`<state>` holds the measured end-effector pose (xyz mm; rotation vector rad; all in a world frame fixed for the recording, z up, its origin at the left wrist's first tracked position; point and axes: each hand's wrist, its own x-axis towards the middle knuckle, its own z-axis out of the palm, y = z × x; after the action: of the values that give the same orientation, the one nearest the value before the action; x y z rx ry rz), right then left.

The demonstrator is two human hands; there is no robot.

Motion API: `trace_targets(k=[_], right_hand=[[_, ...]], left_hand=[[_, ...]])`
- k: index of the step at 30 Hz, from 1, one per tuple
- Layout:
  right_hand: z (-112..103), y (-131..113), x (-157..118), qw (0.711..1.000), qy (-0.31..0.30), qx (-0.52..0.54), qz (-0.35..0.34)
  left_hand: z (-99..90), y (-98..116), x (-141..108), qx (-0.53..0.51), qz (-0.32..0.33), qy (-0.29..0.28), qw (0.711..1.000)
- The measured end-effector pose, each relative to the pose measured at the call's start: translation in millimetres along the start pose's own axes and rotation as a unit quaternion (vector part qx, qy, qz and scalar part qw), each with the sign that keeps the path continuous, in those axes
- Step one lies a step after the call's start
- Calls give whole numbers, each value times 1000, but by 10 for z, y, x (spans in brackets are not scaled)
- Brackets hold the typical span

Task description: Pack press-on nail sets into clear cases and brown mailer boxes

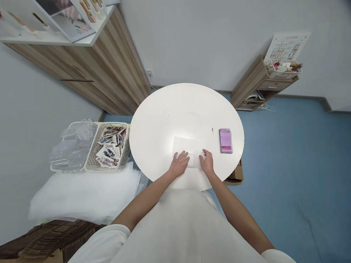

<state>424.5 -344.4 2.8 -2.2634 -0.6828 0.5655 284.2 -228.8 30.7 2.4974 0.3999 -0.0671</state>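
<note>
On the white round table (186, 106) in front of me lies a thin white sheet (185, 143), perhaps paper or a flat packet, with a smaller rectangular flap or layer (194, 160) at its lower right. My left hand (179, 163) rests on the sheet's lower left part, fingers spread and pointing away from me. At the right edge of the sheet is my right hand (207, 162), its thumb and fingers apart and slightly bent. I see nothing held in either hand. Both hands cover parts of the sheet's edges.
A pixelated purple phone-like object (226, 141) lies on the table's right. At left stand a basket of printed cards (110, 148), a basket of clear plastic bags (74, 148) and stacked white sheets (85, 193). A wooden cabinet (115, 62) stands behind; a cardboard box (237, 173) sits below right.
</note>
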Motion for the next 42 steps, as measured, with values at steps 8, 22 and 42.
trace_targets(k=[8, 22, 42], right_hand=[[25, 236, -758, 995, 44, 40, 74], [124, 9, -305, 939, 65, 253, 225], [175, -267, -106, 987, -159, 22, -3]], left_hand=[[120, -107, 8, -35, -10, 66, 997], [169, -63, 22, 99, -6, 48, 994], [86, 9, -254, 93, 10, 17, 995]])
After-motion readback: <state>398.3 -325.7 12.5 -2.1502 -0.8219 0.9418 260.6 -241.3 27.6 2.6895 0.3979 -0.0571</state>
